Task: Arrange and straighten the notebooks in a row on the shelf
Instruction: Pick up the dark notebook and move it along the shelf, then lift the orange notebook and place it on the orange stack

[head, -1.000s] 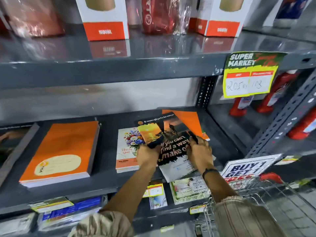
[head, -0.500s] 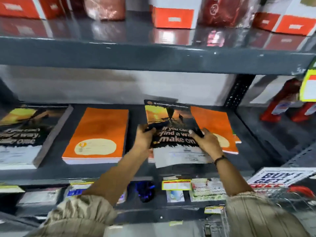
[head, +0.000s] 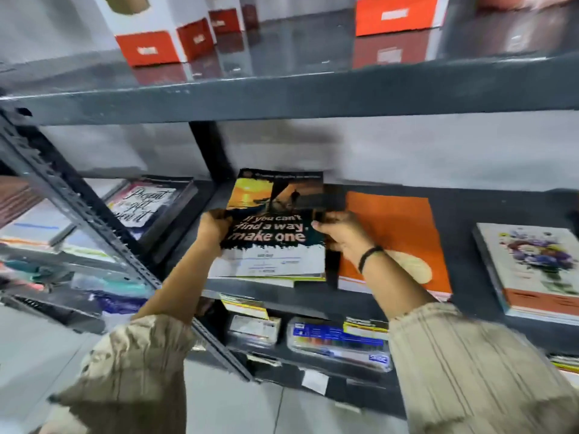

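Observation:
A black notebook (head: 275,220) with a sunset picture and the words "If you can't find a way, make one" lies on top of a stack at the left end of the grey shelf (head: 463,220). My left hand (head: 214,228) grips its left edge and my right hand (head: 340,233) grips its right edge. An orange notebook stack (head: 394,233) lies flat just to its right, partly under my right wrist. Further right lies a floral notebook stack (head: 532,267). Whether the black notebook rests fully on the stack below it is hidden.
A black upright post (head: 210,151) stands behind the black notebook. A slanted grey frame bar (head: 94,220) crosses at the left, with a lettered notebook (head: 147,202) in the bay beyond. Red and white boxes (head: 150,36) stand on the shelf above. Pen packs (head: 338,339) fill the shelf below.
The black notebook has travelled left in both hands, from beside the floral and orange notebooks to the stack at the shelf's left end. The view has swung left with it.

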`<state>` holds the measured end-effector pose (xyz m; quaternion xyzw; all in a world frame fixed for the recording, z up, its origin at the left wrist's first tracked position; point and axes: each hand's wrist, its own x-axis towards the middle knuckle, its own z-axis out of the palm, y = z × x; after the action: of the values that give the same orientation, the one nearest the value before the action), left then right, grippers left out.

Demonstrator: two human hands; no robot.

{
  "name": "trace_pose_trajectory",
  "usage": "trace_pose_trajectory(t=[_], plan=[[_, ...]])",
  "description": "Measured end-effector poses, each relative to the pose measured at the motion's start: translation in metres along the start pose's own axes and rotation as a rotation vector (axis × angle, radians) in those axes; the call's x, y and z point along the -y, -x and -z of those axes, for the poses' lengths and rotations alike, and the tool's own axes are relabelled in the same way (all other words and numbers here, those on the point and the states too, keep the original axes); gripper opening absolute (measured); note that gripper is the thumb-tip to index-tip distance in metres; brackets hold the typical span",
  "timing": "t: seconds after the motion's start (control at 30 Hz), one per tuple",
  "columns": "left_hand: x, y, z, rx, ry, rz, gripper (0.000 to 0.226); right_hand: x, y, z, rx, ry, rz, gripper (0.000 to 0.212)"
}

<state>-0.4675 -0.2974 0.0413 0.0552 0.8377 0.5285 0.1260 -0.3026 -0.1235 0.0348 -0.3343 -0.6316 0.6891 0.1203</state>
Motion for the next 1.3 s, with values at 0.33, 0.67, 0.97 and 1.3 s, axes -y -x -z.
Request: trace_pose_trajectory(t=[0.33,0.67,0.97,1.3], plan=[[0.037,-0.043,0.012,-0.192,-0.279,-0.016,0.028,-0.014,-0.035,-0.05,-0.06,0.361,0.039,0.033],[-0.025,0.005,-0.071,-0.228,-0.403,-0.419,0.028,0.009,-0.007,0.037,-0.217,0.138,0.228,0.028],[-0.107,0.194,-0.333,0.302,0.089,-0.463,0.031,-0.024,0.052,0.336,-0.684,0.529,0.184,0.025],[-0.147,0.309,-0.505,0.638,-0.454,-0.452,0.03,-0.094,0.124,0.528,-0.774,0.807,-0.358,0.041]])
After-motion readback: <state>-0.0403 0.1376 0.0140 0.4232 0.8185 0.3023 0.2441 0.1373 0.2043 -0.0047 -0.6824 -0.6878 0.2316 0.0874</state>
